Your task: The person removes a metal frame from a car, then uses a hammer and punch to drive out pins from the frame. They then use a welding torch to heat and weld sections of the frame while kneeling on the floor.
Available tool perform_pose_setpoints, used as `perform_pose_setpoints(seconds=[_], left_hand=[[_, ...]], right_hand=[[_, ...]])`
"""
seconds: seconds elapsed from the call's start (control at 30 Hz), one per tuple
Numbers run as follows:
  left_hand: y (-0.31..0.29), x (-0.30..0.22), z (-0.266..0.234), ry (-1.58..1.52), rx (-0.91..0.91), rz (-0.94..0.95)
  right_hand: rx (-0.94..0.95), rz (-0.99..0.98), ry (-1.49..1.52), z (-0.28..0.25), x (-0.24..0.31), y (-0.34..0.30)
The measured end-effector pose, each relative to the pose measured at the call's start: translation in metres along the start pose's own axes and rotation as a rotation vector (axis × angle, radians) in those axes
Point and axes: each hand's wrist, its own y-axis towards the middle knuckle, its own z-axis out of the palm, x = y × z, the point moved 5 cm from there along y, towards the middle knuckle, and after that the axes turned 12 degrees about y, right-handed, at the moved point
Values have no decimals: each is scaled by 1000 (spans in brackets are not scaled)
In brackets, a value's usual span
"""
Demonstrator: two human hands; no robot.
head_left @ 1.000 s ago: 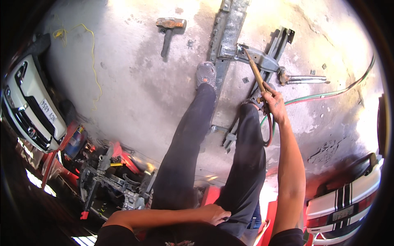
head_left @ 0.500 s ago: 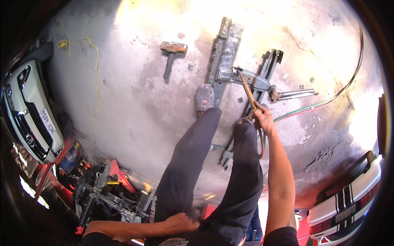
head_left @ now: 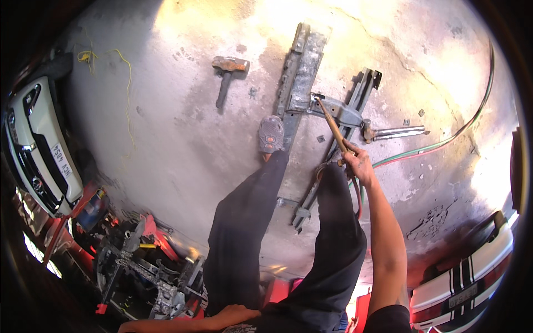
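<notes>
Right hand [head_left: 359, 163] is clamped on the rear of the torch [head_left: 332, 123], right of centre, tip by the metal frame [head_left: 304, 69]; looks stiff, fairly light, best gripped there against hoses [head_left: 484, 102] dragging; left hand [head_left: 237, 314], bottom centre, can't tell if closed.

So my right fingers [head_left: 350, 157] are wrapped round this brassy torch [head_left: 332, 124], tip right by the grey metal crosspiece [head_left: 342, 114]; left fingers [head_left: 248, 314] at my lap, sledgehammer [head_left: 227, 71] lying on the floor [head_left: 177, 155].
</notes>
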Motion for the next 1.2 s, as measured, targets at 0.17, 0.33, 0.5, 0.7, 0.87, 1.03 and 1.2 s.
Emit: perform_pose_setpoints(seconds=[0.17, 0.33, 0.5, 0.7, 0.87, 1.03, 1.2], left_hand=[[49, -8, -48, -124, -17, 161], [119, -45, -290, 625, -723, 383], [154, -84, -530, 660, -1160, 371], [121, -43, -767, 794, -1823, 94], [84, -40, -774, 981, -2035, 74], [4, -61, -749, 616, -2093, 183], [-31, -16, -746, 479, -2108, 204]], right_hand=[[39, -2, -64, -35, -18, 12], [103, 25, -122, -64, 10, 11], [158, 30, -211, -88, 6, 19], [124, 46, -333, -84, 4, 27], [103, -18, -365, -99, -19, 35], [65, -12, -373, -87, -17, 21], [48, -37, -408, -78, -18, 18]])
